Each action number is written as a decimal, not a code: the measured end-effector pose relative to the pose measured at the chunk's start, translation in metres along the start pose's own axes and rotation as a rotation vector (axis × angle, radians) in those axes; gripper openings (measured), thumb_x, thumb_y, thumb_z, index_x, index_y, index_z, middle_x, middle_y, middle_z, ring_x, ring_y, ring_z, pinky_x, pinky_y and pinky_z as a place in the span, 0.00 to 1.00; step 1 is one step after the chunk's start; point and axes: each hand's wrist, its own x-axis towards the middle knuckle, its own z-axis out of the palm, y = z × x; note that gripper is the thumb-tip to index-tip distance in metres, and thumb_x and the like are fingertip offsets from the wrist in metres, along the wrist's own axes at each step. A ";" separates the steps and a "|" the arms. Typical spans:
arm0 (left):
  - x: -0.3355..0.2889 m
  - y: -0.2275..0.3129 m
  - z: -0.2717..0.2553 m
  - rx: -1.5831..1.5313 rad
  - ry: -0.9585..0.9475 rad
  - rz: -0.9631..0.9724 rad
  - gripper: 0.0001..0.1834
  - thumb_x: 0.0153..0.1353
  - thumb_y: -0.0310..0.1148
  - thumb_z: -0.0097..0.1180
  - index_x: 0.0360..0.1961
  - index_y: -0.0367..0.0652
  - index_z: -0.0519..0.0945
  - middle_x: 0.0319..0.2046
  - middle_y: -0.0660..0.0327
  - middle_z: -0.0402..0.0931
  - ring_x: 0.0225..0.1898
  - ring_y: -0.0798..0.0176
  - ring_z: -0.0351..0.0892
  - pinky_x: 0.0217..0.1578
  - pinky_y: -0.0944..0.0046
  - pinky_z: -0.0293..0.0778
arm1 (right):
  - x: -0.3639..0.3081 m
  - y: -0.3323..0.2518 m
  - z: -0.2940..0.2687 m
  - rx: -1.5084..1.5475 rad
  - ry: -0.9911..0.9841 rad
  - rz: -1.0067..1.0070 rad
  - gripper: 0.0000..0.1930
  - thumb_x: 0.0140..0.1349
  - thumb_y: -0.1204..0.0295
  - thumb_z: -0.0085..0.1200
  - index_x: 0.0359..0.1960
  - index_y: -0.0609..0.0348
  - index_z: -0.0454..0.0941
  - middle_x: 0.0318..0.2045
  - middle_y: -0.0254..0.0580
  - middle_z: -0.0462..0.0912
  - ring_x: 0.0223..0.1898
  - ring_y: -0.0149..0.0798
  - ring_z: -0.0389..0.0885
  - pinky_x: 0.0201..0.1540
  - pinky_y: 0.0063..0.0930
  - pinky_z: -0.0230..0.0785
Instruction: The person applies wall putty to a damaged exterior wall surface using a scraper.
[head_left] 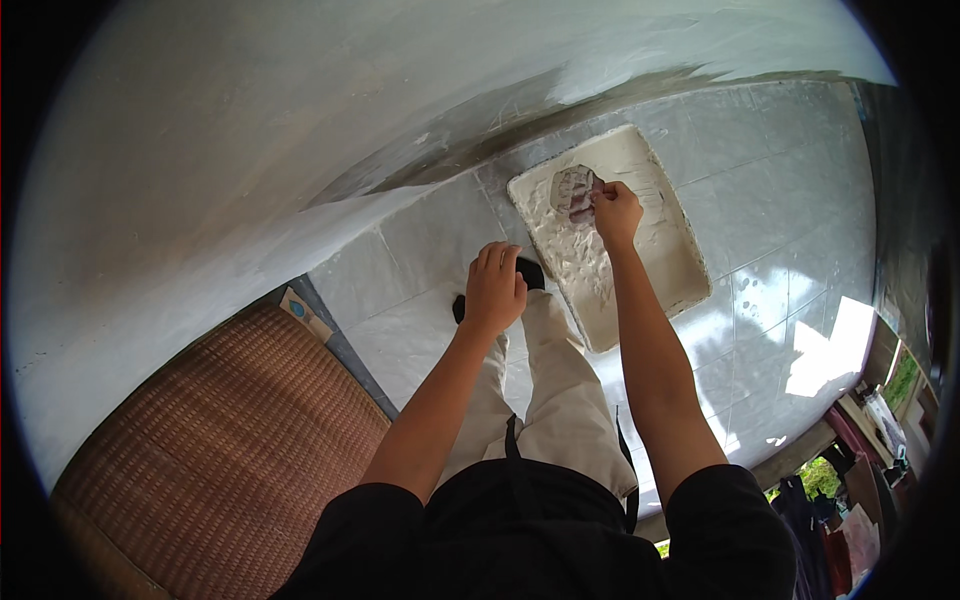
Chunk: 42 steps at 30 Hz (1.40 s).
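Note:
My right hand (619,213) is closed on the edge of a flat, brownish-grey scraper-like piece (575,194) smeared with pale paste. Its exact kind is hard to make out. The piece is over the upper left part of a shallow rectangular tray (700,262), which holds off-white paste (603,285) with ridges and lumps on its surface. Left of the tray, my left hand (494,285) hangs above my shoes with nothing in it, its fingers loosely stretched and slightly bent.
A pale wall (300,110) with damp-looking dark patches low down curves along the far side. Grey tiles (790,190) cover the floor, sunlit at the right. A woven brown mat-like surface (230,440) fills the lower left. Cloths and clutter (840,520) lie at the lower right.

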 end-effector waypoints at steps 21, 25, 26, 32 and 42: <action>-0.010 -0.005 -0.001 0.022 -0.056 -0.035 0.22 0.51 0.26 0.54 0.50 0.39 0.72 0.51 0.54 0.69 0.58 0.49 0.66 0.55 0.49 0.66 | -0.008 0.022 -0.012 0.790 -0.220 0.443 0.06 0.61 0.78 0.57 0.39 0.63 0.77 0.34 0.40 0.83 0.33 0.32 0.80 0.36 0.25 0.74; -0.010 -0.005 -0.001 0.028 -0.061 -0.047 0.21 0.51 0.26 0.54 0.50 0.39 0.73 0.51 0.53 0.70 0.58 0.50 0.66 0.55 0.49 0.66 | -0.019 0.020 -0.025 0.877 -0.193 0.445 0.07 0.61 0.78 0.57 0.40 0.64 0.77 0.34 0.39 0.82 0.33 0.31 0.80 0.36 0.26 0.74; -0.010 -0.005 -0.001 0.028 -0.057 -0.043 0.21 0.51 0.26 0.54 0.50 0.39 0.73 0.51 0.53 0.70 0.58 0.50 0.66 0.55 0.49 0.66 | -0.022 0.020 -0.030 0.902 -0.208 0.435 0.07 0.61 0.78 0.57 0.40 0.63 0.77 0.34 0.38 0.82 0.34 0.31 0.80 0.37 0.26 0.74; -0.006 0.003 -0.009 0.009 -0.034 -0.022 0.22 0.52 0.26 0.53 0.51 0.39 0.73 0.52 0.53 0.69 0.59 0.49 0.66 0.56 0.49 0.65 | -0.033 0.011 -0.066 1.055 -0.293 0.350 0.07 0.61 0.78 0.57 0.41 0.59 0.77 0.35 0.36 0.82 0.36 0.31 0.80 0.41 0.27 0.74; 0.042 0.053 -0.086 -0.050 0.158 0.198 0.24 0.51 0.24 0.53 0.52 0.37 0.70 0.52 0.51 0.69 0.59 0.46 0.66 0.57 0.48 0.64 | -0.044 -0.107 -0.154 1.313 -0.399 0.036 0.07 0.61 0.82 0.54 0.39 0.57 0.76 0.35 0.33 0.81 0.36 0.29 0.80 0.43 0.28 0.77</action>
